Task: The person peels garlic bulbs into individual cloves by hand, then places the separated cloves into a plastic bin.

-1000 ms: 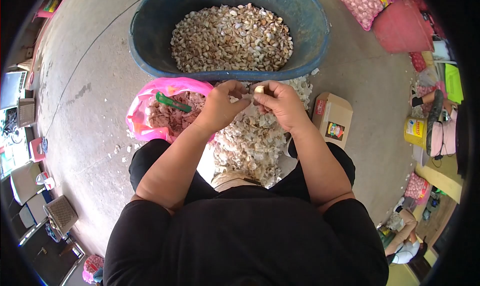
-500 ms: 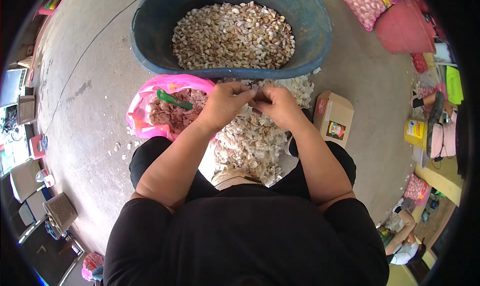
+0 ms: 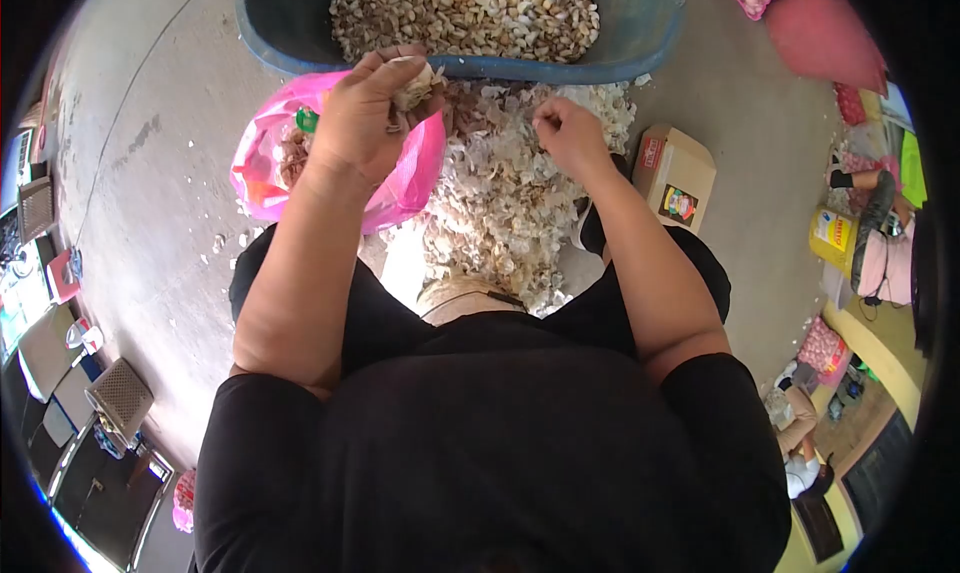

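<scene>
So my left hand (image 3: 360, 118) has the garlic (image 3: 416, 83), a pale papery lump pinched between thumb and fingers, held above the pink bag (image 3: 415, 178) and close to the near rim of the blue tub (image 3: 560, 71). My right hand (image 3: 572, 133) hangs well apart from it over the heap of skins (image 3: 500, 193), fingers curled in; can't tell if anything's tucked in there, tbh. I'd call this the step of getting a hold on a piece, with its skin not yet off, since it looks flaky at the edges. IMO the next move calls for both hands together: left gripping firmly, right thumb and fingers working at the flaky bits. Loads of loose cloves (image 3: 465, 13) lie in the tub.
</scene>
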The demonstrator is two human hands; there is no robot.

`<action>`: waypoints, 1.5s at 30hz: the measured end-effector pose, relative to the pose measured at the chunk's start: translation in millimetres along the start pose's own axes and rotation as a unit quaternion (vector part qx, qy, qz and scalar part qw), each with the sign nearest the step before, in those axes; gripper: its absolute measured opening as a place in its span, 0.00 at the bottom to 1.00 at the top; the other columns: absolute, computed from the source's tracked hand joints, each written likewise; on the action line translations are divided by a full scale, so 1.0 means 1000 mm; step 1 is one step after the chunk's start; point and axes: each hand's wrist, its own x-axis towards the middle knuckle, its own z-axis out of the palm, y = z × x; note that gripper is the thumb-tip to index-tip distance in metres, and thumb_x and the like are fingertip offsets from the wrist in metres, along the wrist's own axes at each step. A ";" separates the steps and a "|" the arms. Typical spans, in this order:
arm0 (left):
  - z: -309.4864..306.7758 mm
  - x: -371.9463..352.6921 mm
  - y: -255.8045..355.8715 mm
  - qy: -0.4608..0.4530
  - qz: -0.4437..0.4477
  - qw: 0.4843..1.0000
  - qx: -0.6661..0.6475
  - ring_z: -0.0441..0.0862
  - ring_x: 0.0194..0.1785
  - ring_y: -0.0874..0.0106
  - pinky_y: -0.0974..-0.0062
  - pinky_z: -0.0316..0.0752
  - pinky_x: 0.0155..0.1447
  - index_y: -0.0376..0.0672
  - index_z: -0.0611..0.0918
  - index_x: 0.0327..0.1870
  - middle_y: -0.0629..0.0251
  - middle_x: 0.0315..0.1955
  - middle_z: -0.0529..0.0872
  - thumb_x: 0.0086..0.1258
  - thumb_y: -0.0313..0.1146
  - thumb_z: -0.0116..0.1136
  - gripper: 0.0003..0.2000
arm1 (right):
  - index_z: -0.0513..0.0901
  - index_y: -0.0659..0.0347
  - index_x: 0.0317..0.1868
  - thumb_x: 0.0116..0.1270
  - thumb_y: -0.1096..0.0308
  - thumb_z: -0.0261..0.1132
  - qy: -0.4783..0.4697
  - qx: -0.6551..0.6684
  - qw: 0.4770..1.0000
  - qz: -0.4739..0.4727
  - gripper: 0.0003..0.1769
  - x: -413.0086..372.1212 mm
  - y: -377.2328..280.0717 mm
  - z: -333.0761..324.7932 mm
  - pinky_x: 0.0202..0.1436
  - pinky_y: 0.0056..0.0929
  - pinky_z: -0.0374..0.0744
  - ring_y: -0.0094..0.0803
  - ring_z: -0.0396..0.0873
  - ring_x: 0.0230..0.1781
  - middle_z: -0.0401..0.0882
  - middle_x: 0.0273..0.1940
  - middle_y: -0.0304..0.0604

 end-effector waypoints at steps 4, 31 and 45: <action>-0.018 -0.020 0.014 -0.032 -0.025 0.999 -0.011 0.78 0.38 0.74 0.77 0.76 0.40 0.38 0.74 0.44 0.63 0.35 0.79 0.65 0.30 0.48 0.10 | 0.76 0.63 0.35 0.54 0.73 0.55 -0.166 -0.197 0.966 -0.002 0.08 -0.027 0.052 0.051 0.37 0.37 0.74 0.47 0.77 0.33 0.77 0.31 0.53; -0.039 -0.051 0.024 -0.046 -0.005 0.998 0.030 0.77 0.34 0.74 0.77 0.75 0.38 0.35 0.71 0.46 0.63 0.33 0.76 0.63 0.29 0.50 0.12 | 0.72 0.62 0.47 0.57 0.71 0.59 -0.250 0.193 0.908 0.277 0.16 0.020 0.059 0.063 0.26 0.27 0.74 0.27 0.75 0.30 0.76 0.32 0.40; -0.032 -0.107 -0.009 -0.099 -0.024 0.992 0.081 0.78 0.32 0.73 0.77 0.73 0.35 0.38 0.76 0.43 0.64 0.32 0.79 0.63 0.34 0.53 0.11 | 0.75 0.57 0.44 0.63 0.65 0.55 -0.115 0.249 0.949 0.154 0.11 -0.088 -0.069 -0.022 0.23 0.22 0.70 0.23 0.72 0.24 0.77 0.31 0.39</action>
